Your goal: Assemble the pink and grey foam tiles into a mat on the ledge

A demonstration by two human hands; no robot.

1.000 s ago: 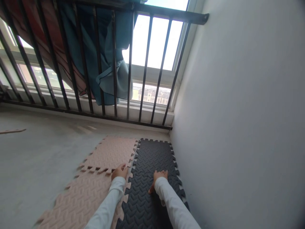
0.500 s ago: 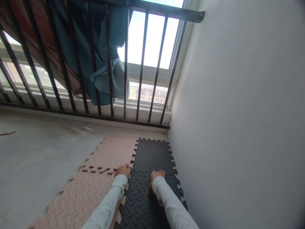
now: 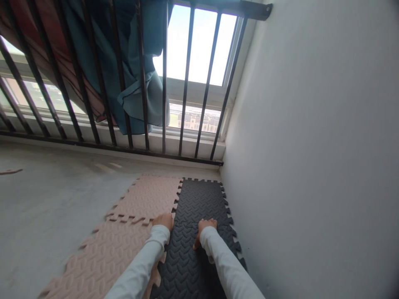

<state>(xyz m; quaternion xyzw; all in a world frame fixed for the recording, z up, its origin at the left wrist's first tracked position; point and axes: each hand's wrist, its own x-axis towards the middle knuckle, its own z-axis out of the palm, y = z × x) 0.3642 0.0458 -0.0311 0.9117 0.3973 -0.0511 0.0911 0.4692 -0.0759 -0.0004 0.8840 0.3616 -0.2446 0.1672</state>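
My left hand (image 3: 163, 221) is closed, its fingers curled down at the seam between the pink and black foam tiles; its fingertips are hidden. It rests close to where the far pink tile (image 3: 152, 195) meets the near pink tile (image 3: 102, 257). On the black foam mat (image 3: 183, 261), my right hand (image 3: 207, 225) presses down with the thumb spread away from the fingers. Beside my left forearm, some of the near pink tile's teeth show raised along the black mat's edge. A crosswise joint in the black mat runs near both hands.
A white wall (image 3: 311, 145) rises close along the black mat's right side. Ahead stands a dark metal railing (image 3: 143, 151) before a window, with a blue and reddish curtain (image 3: 137, 95) behind the bars. Grey concrete floor (image 3: 46, 199) lies left; a thin pinkish strip (image 3: 11, 171) is on it.
My left hand has shifted slightly right and its fingers are curled in more. My right hand stays pressed on the black mat. The view has moved a little.
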